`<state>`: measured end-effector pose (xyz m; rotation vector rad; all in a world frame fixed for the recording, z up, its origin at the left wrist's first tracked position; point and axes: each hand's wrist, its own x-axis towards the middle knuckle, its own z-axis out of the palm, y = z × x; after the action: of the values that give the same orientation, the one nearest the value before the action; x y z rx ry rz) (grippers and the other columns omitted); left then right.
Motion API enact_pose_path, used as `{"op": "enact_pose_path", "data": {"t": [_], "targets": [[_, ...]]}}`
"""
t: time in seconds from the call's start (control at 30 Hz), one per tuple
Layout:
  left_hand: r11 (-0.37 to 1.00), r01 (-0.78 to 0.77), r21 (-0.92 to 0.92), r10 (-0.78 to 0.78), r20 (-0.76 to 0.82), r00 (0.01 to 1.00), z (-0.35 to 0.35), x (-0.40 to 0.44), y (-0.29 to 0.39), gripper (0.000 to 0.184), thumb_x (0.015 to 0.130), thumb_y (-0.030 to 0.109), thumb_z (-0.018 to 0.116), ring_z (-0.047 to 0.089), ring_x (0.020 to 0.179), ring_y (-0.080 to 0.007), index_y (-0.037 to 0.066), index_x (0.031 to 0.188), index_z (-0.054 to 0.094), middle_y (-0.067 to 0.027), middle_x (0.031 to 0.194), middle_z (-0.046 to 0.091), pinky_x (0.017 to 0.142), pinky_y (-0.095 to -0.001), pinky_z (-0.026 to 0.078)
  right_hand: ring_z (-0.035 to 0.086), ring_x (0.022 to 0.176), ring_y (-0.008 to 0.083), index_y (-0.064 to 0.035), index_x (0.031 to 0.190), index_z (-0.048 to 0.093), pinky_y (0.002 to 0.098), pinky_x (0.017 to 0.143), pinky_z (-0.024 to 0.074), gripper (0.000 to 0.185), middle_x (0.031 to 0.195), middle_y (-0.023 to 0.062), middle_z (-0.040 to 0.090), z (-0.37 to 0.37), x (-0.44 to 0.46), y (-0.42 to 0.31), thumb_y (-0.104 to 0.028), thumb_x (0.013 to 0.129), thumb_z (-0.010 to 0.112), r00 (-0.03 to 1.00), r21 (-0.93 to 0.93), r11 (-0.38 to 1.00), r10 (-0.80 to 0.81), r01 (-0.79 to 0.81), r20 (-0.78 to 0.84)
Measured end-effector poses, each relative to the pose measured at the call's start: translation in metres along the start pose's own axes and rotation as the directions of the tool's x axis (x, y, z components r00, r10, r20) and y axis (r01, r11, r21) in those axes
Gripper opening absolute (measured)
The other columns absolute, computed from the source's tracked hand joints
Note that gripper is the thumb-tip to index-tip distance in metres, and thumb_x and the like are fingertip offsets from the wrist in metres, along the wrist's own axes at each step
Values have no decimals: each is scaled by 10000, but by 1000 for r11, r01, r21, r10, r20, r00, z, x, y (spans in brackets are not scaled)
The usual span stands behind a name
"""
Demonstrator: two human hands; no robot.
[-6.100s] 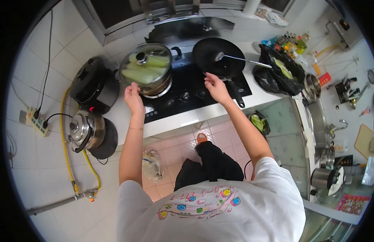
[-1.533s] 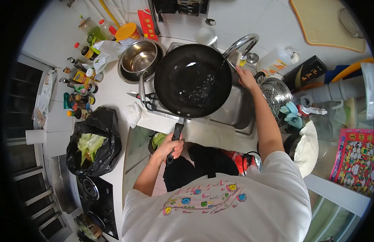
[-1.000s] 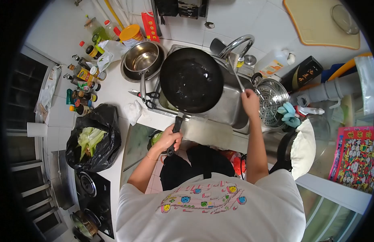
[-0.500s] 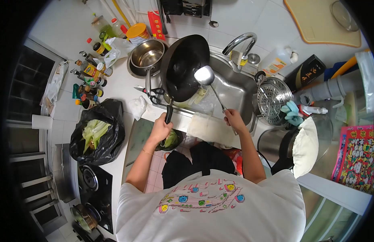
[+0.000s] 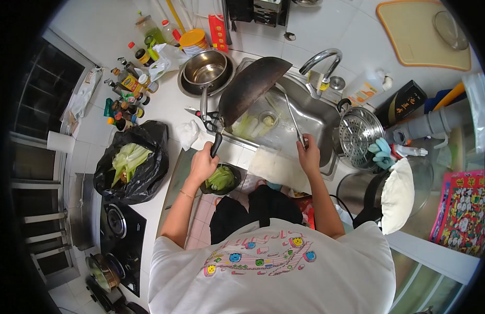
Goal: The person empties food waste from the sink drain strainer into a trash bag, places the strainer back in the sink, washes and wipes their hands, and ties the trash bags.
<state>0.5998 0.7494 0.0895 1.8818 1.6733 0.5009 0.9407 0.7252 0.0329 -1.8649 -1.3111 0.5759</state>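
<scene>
A: Fingers first?
B: Left hand (image 5: pixel 203 163), eight o'clock of the sink: fist wrapped tight on the wok's black handle (image 5: pixel 216 145). Right hand (image 5: pixel 309 153), five o'clock: fingers pinched around a thin metal-shafted utensil (image 5: pixel 292 112); its head was hidden at the wok's rim.
A: Wok?
B: Wok (image 5: pixel 255 91) was at ten o'clock, held on edge, dark underside showing, mouth turned toward the sink (image 5: pixel 316 120). Couldn't tell if it touched the basin.
A: In the sink?
B: Pale green leaves (image 5: pixel 247 127), around nine, by the drain.
A: Around it?
B: Cloth (image 5: pixel 278 166) over the front edge at six, faucet (image 5: pixel 332 69) at one, perforated metal basket (image 5: pixel 362 136) between three and four. Steel saucepan (image 5: pixel 206 69) at ten, past the wok. Black bag (image 5: pixel 156 180) of husks (image 5: pixel 130 159), well apart, past eight.
</scene>
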Motion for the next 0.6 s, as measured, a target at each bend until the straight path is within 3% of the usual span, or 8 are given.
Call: {"op": "enact_pose_path", "data": {"t": [0.07,0.47,0.6], "targets": [[1000,17,4,-17,0,1000,-4,-2,-1,281,735,82,591,604,635,-417,-15,986,509,-225,602,568,606,-477,461,534,586,228,-67,1101,546,345,577,430,291,689,95,574,7,-3,4,-179,856,655,999,21,1000,-9,10,-44],[995,-33,-98,25,-81,996,-29,-30,-16,305,734,107,611,590,593,-405,-20,1001,539,-207,584,566,570,-481,442,466,633,69,-2,1088,531,239,563,372,233,723,-14,538,21,-24,-62,-87,890,620,993,219,971,-84,99,-79],[990,-79,-115,64,-126,990,-52,-52,-20,313,738,126,615,593,607,-399,-10,1008,535,-205,597,571,567,-470,439,499,723,66,16,1144,481,210,633,398,269,855,19,582,43,-28,-85,-55,909,590,965,475,841,-211,259,-152]]}}
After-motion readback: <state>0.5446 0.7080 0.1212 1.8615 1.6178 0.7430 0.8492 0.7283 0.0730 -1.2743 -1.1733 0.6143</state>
